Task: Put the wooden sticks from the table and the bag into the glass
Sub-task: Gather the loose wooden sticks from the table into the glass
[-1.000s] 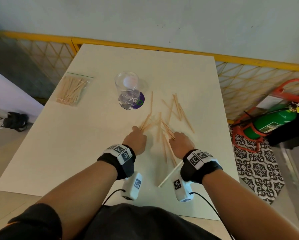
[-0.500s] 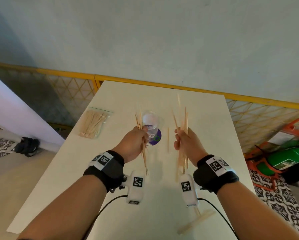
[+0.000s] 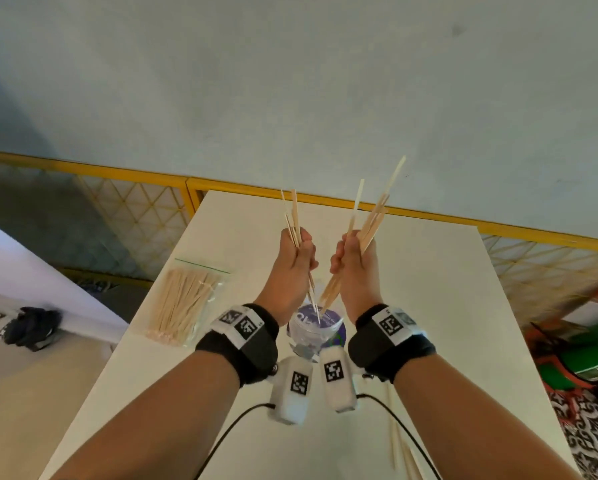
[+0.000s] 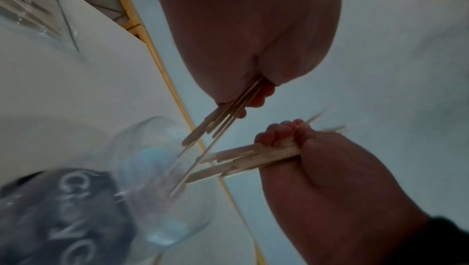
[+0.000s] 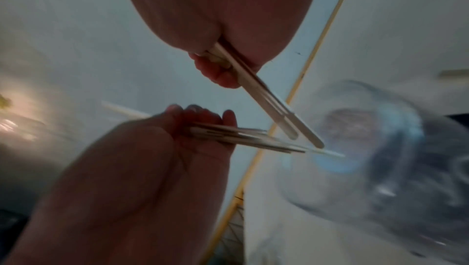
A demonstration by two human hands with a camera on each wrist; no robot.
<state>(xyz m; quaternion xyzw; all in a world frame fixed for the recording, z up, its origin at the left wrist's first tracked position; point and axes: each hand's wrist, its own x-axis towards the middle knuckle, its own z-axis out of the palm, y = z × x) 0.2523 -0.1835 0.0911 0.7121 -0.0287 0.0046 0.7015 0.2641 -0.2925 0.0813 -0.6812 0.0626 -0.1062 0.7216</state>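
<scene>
1. The left hand (image 3: 292, 268) is gripping a bunch of wooden sticks (image 3: 294, 220) in a closed fist, their upper ends pointing up and away and their lower ends angling down toward the glass (image 3: 316, 332).
2. The right hand (image 3: 354, 268) is clutching a second, larger bundle (image 3: 373, 220) the same way, fingers curled round it, with its top ends fanning out to the right.
3. The two fists are sitting close together, just above the glass, and the lower ends of both bundles are converging over its mouth.
4. In the left wrist view, the thinnest sticks from the left hand's bunch are reaching inside the rim of the glass (image 4: 162, 179).
5. The glass is standing on the white table (image 3: 429, 306) on a dark purple coaster (image 3: 339, 329), partly hidden by the wrists.
6. The clear bag (image 3: 186, 299), full of sticks, is lying on the table to the left of the glass, well apart from it.
7. A few loose sticks (image 3: 399, 448) are lying near the table's near edge, by the right forearm.
</scene>
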